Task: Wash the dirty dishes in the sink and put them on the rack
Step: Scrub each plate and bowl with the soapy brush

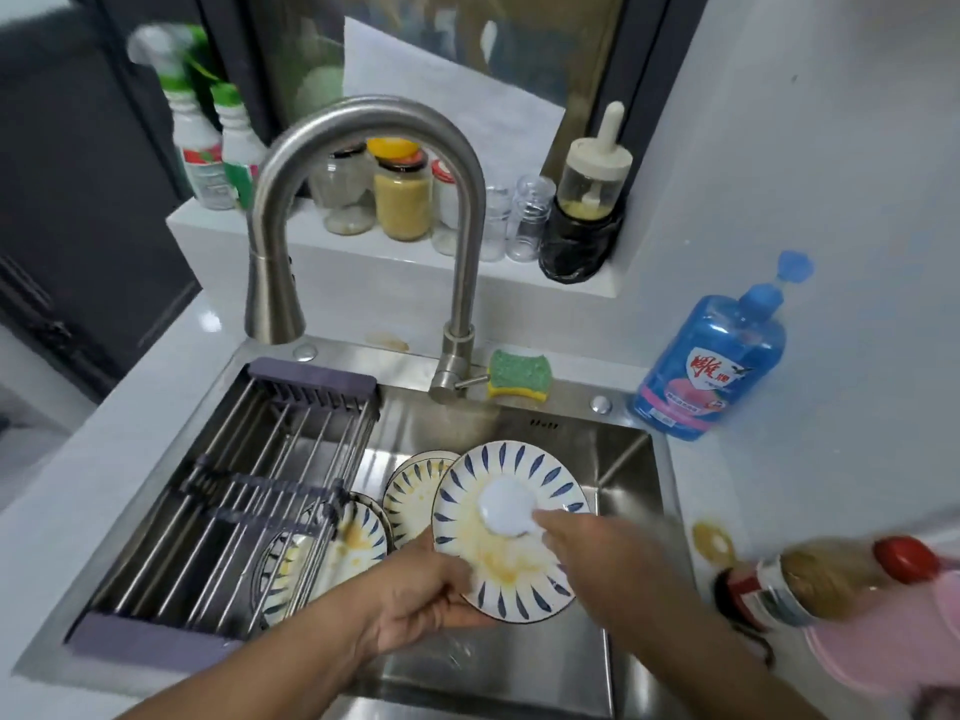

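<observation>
Over the steel sink point(631, 475) my left hand point(415, 597) grips the lower left rim of a white plate point(511, 465) with blue leaf marks and yellow smears, tilted toward me. My right hand point(597, 558) holds a round white scrubber point(508, 506) pressed on the plate's middle. A second dirty plate point(413, 488) lies behind it in the basin. A third dirty plate point(358, 537) lies partly under the rack point(234, 491), a steel-rod frame with purple ends across the sink's left half.
The faucet point(363, 220) arches over the sink with its spout above the rack. A green-yellow sponge point(519, 375) sits at its base. A blue soap bottle point(711, 356) stands right of the sink. A sauce bottle point(810, 579) lies at the right. Jars line the ledge behind.
</observation>
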